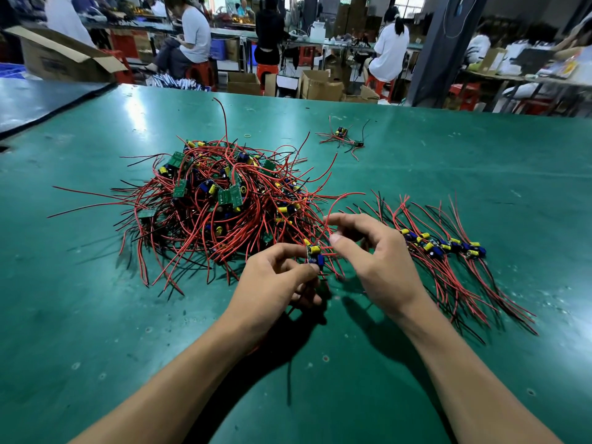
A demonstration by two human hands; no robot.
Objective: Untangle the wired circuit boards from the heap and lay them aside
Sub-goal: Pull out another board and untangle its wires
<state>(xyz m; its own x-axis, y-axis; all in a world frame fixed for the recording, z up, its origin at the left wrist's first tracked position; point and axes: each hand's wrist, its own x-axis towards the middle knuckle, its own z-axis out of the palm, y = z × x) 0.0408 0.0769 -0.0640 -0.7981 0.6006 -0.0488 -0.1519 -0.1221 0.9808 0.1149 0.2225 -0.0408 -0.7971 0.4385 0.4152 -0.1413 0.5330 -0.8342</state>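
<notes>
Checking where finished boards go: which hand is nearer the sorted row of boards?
Right. The right hand is just left of the sorted row; the left hand, pinching a board, is farther left.

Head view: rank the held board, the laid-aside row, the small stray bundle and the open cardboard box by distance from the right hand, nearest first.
1. Held board, in the left hand's grip, just left of the right hand.
2. Laid-aside row, to its right.
3. Stray bundle, far across the table.
4. Cardboard box, beyond the table, far left.
</notes>
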